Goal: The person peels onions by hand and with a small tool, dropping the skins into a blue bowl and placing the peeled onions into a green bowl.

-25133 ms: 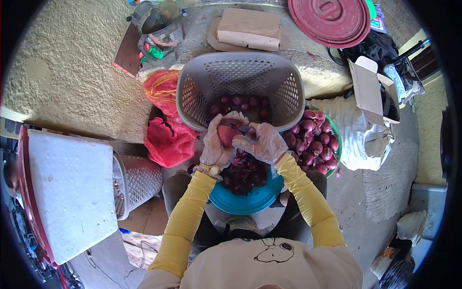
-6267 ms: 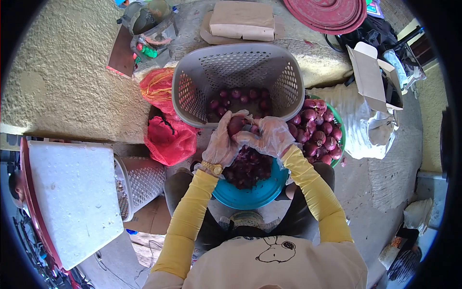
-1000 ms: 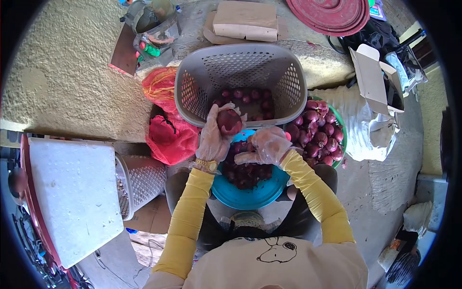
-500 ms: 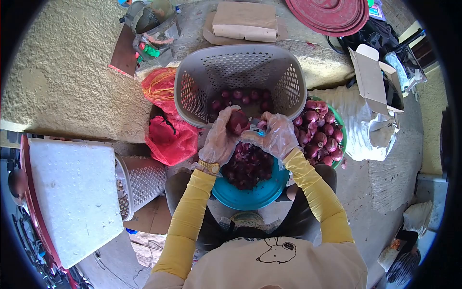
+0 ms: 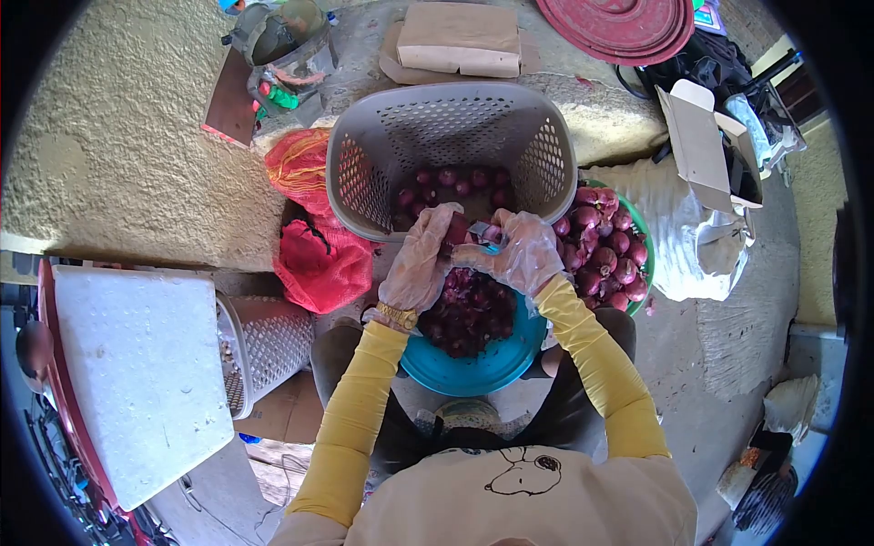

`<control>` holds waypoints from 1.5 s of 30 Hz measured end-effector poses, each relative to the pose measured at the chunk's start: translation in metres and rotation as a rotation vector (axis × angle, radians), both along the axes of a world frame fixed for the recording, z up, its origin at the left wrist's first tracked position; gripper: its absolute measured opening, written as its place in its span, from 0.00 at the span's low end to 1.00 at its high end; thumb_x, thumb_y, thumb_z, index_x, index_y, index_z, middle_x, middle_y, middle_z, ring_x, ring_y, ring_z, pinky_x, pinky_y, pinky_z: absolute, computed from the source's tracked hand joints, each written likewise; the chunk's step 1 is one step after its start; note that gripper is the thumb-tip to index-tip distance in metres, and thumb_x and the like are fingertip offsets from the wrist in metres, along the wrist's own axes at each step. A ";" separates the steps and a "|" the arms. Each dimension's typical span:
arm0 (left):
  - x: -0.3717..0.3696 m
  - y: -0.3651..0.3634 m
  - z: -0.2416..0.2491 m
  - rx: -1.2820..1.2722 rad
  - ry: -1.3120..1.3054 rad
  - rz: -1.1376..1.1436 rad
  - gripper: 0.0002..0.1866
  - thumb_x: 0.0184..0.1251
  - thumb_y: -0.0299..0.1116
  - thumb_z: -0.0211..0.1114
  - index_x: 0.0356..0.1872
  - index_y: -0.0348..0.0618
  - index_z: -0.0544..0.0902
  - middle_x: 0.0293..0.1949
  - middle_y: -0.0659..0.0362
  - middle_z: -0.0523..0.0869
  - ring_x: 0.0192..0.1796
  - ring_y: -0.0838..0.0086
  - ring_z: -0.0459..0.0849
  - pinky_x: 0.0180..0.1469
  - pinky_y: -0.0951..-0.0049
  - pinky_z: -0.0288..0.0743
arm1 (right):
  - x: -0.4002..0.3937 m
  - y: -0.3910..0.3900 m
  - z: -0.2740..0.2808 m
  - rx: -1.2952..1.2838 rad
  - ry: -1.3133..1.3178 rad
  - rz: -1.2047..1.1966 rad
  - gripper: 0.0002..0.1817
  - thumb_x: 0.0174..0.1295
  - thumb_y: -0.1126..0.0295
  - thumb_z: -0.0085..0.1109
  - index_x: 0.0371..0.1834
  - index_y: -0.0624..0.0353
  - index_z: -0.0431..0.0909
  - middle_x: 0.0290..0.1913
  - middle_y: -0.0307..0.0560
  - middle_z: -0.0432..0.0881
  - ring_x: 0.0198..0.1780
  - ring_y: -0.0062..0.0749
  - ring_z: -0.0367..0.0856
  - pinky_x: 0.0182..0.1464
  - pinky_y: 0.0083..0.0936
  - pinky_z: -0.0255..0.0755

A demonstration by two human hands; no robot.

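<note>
My left hand (image 5: 419, 259), in a clear plastic glove, is closed around a red onion (image 5: 454, 231) whose sides are partly covered by the fingers. My right hand (image 5: 526, 255), gloved the same way, grips a small blade with a light-blue part (image 5: 490, 239), held against or very near the onion; its handle is mostly hidden. Beneath both hands, dark red onion skins (image 5: 466, 318) lie in a blue basin (image 5: 469, 378). Just beyond stands a grey perforated basket (image 5: 451, 123) with several onions (image 5: 446, 177) on its bottom. Unpeeled-looking onions (image 5: 603, 259) fill a green basin (image 5: 647, 273) at right.
Left of the basket lies a red mesh sack (image 5: 319, 268). A white foam lid (image 5: 141, 382) and a second perforated basket (image 5: 278, 341) stand further left. At right are a white sack (image 5: 674, 255) and an open cardboard box (image 5: 699, 150). A red lid (image 5: 619, 27) lies behind.
The onion has turned in my left hand, so less of its face shows. My right hand and the blade have shifted only slightly. The whole view has moved a little.
</note>
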State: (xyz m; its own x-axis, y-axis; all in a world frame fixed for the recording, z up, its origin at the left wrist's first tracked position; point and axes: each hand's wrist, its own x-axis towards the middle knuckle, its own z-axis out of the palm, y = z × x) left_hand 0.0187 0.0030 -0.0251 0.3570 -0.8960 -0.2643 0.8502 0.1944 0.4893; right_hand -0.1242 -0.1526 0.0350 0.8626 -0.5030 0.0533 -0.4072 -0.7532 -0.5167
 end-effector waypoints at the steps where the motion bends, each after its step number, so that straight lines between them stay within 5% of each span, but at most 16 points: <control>1: -0.001 0.001 -0.002 0.095 -0.673 -0.012 0.45 0.53 0.07 0.63 0.77 0.44 0.66 0.61 0.49 0.79 0.54 0.56 0.84 0.57 0.62 0.82 | 0.000 -0.001 -0.004 -0.007 -0.026 0.012 0.40 0.45 0.28 0.79 0.34 0.59 0.84 0.24 0.54 0.84 0.29 0.52 0.85 0.35 0.41 0.78; 2: -0.001 0.002 -0.005 0.191 -1.345 -0.023 0.46 0.53 0.07 0.63 0.78 0.45 0.66 0.61 0.49 0.79 0.54 0.55 0.84 0.58 0.61 0.81 | -0.001 -0.001 -0.006 -0.014 -0.052 0.025 0.40 0.45 0.28 0.80 0.35 0.59 0.85 0.24 0.54 0.83 0.28 0.52 0.84 0.35 0.41 0.77; 8: -0.007 0.000 0.016 0.028 -1.695 0.215 0.47 0.51 0.07 0.64 0.78 0.45 0.66 0.61 0.50 0.79 0.55 0.53 0.83 0.59 0.60 0.80 | -0.001 0.000 -0.003 0.155 0.007 0.043 0.38 0.49 0.33 0.80 0.39 0.61 0.86 0.25 0.54 0.84 0.27 0.50 0.83 0.35 0.41 0.77; 15: -0.007 0.002 0.017 0.096 -1.689 0.159 0.46 0.52 0.10 0.66 0.77 0.44 0.66 0.62 0.49 0.79 0.57 0.54 0.82 0.63 0.60 0.78 | 0.000 -0.002 -0.014 0.273 0.041 0.046 0.32 0.56 0.38 0.79 0.38 0.61 0.87 0.24 0.52 0.84 0.27 0.47 0.83 0.35 0.41 0.77; 18: -0.002 0.001 0.002 0.207 -1.463 -0.019 0.44 0.54 0.12 0.67 0.76 0.44 0.66 0.61 0.49 0.79 0.57 0.53 0.81 0.64 0.60 0.77 | 0.000 -0.003 -0.021 0.249 0.000 0.087 0.29 0.59 0.39 0.77 0.37 0.59 0.88 0.24 0.51 0.84 0.27 0.46 0.83 0.34 0.41 0.77; 20: 0.001 0.000 -0.011 0.246 -1.296 -0.109 0.46 0.55 0.12 0.69 0.78 0.44 0.65 0.63 0.48 0.79 0.58 0.50 0.82 0.63 0.58 0.78 | 0.001 -0.004 -0.023 0.281 0.050 0.073 0.41 0.54 0.24 0.70 0.33 0.60 0.87 0.28 0.58 0.85 0.33 0.55 0.86 0.38 0.44 0.78; 27: 0.007 0.001 -0.066 0.207 -1.357 -0.027 0.50 0.56 0.13 0.72 0.81 0.45 0.61 0.63 0.48 0.81 0.59 0.51 0.84 0.61 0.58 0.82 | -0.002 0.003 -0.018 -0.023 -0.128 0.130 0.38 0.58 0.26 0.65 0.35 0.57 0.90 0.25 0.55 0.85 0.31 0.54 0.87 0.36 0.46 0.79; 30: -0.005 -0.006 -0.007 0.182 -0.609 0.071 0.31 0.72 0.38 0.65 0.73 0.41 0.68 0.61 0.48 0.81 0.59 0.56 0.85 0.63 0.56 0.84 | -0.001 0.006 -0.010 -0.139 -0.039 0.189 0.38 0.58 0.25 0.64 0.38 0.54 0.90 0.25 0.51 0.86 0.31 0.52 0.88 0.35 0.44 0.80; 32: -0.010 -0.008 0.019 0.158 -0.110 0.132 0.30 0.83 0.54 0.59 0.68 0.37 0.73 0.59 0.49 0.82 0.59 0.60 0.85 0.64 0.55 0.85 | 0.001 0.006 -0.009 -0.190 0.252 0.376 0.43 0.59 0.20 0.57 0.38 0.54 0.91 0.26 0.52 0.86 0.33 0.53 0.88 0.38 0.44 0.80; 45: 0.002 -0.005 0.025 0.085 0.200 0.284 0.28 0.82 0.51 0.63 0.68 0.38 0.72 0.60 0.48 0.81 0.59 0.57 0.83 0.69 0.44 0.81 | -0.003 0.010 -0.026 -0.013 0.321 0.409 0.43 0.63 0.22 0.54 0.41 0.57 0.90 0.28 0.57 0.87 0.37 0.58 0.89 0.43 0.51 0.79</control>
